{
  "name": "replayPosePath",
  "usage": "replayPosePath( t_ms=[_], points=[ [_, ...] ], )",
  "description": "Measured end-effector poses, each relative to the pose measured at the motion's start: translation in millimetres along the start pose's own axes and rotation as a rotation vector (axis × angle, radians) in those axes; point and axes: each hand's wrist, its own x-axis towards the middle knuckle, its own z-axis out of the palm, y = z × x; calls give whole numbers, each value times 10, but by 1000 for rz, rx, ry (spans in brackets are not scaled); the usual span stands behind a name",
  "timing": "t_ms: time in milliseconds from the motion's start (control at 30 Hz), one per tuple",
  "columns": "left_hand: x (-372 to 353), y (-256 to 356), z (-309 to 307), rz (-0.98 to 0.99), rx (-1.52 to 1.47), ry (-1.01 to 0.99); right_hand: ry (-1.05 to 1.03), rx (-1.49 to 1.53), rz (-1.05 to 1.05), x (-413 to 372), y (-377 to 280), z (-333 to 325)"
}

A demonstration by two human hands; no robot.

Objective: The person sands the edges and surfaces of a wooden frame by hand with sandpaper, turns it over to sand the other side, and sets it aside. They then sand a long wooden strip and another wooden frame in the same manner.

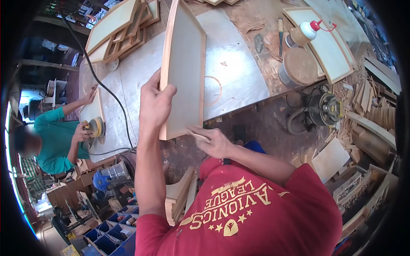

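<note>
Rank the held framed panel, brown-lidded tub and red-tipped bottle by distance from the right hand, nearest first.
1. Held panel, at the right hand, left side.
2. Brown-lidded tub, right side.
3. Red-tipped bottle, right, beyond the tub.

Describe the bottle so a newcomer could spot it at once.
On the workbench, find the round, brown-lidded tub near the edge. Just beyond it, beside a wood-framed panel, is the bottle, white above and tan below. Its red cap sets it apart from the flat-lidded tub.
</note>
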Motion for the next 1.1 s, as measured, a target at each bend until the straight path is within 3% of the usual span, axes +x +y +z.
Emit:
replayPosePath(
  t_ms=[33,200,300,333,567,600,700,733,833,967,1100],
  points=[
    [35,5,-28,7,-9,-9,-94,-147,195,-35,211,-128],
    [-5,32,32,-21,14,-40,-133,-397,249,-88,421,-244],
    [20,-8,14,-2,19,-49,-12,-164,228,-60,-31,-32],
    [3,-12,21,-35,7,-52,23,-80,71,-6,-299,-21],
    [-11,-21,15,-14,-15,-45,-74,-266,355,11,10,-125],
    [-31,8,18,-36,-20,-60,-69,-213,377,41,-257,-122],
    [-3,-8,-5,-12,15,-61,20,-87,146,-46,71,-61],
    [21,-5,-25,14,34,-53,-20,-108,292,-31,115,-117],
    [17,9,-5,-6,-6,-51,-67,-227,364,7,39,-111],
    [10,-2,-26,-19,-5,-45,42,-102,145,-46,188,-46],
    [51,-18,-38,16,24,-49,-56,-293,367,-40,229,-135]
  ],
)
